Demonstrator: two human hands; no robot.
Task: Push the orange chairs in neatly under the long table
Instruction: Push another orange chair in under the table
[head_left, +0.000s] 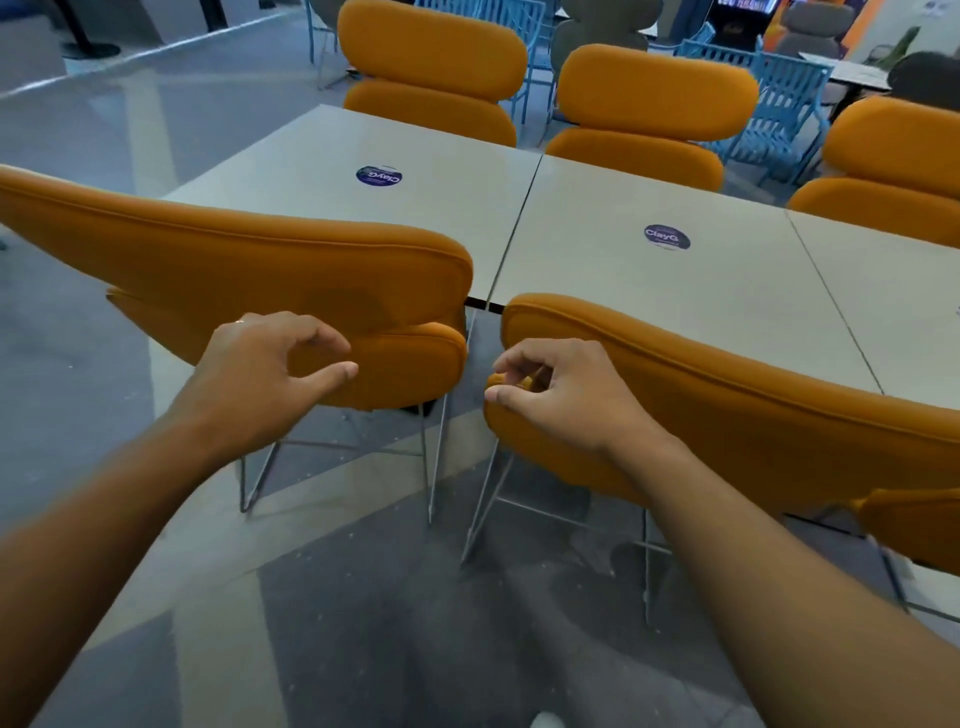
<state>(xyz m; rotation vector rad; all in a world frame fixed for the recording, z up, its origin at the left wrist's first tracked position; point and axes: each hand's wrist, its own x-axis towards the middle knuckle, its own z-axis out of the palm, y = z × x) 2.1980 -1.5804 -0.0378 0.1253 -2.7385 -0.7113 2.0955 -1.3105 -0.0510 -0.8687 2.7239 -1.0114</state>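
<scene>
Left hand (270, 369): in front of the lower cushion of the left chair (260, 270), fingers loosely curled, thumb out, holding nothing.
Right hand (556, 395): at the near end of the right chair (727, 395), fingers curled by the cushion's edge. I cannot tell whether it pinches the cushion or only touches it.
Chairs: both stand with their backs at the near edge of the desk (597, 280), just beside each other, with a narrow gap between them.
Far chairs (431, 67): close in along the desk's other side.
Step in hand: probably squaring these two near chairs against the desk.
How to do it well: lay flat palms on the middle of each back — a shove at an end corner will likely swing the chair. Push straight toward the desk and low enough that the wire legs (431, 467) slide rather than tip.
Finish: keep the gap even and the backs parallel to the desk edge.
</scene>
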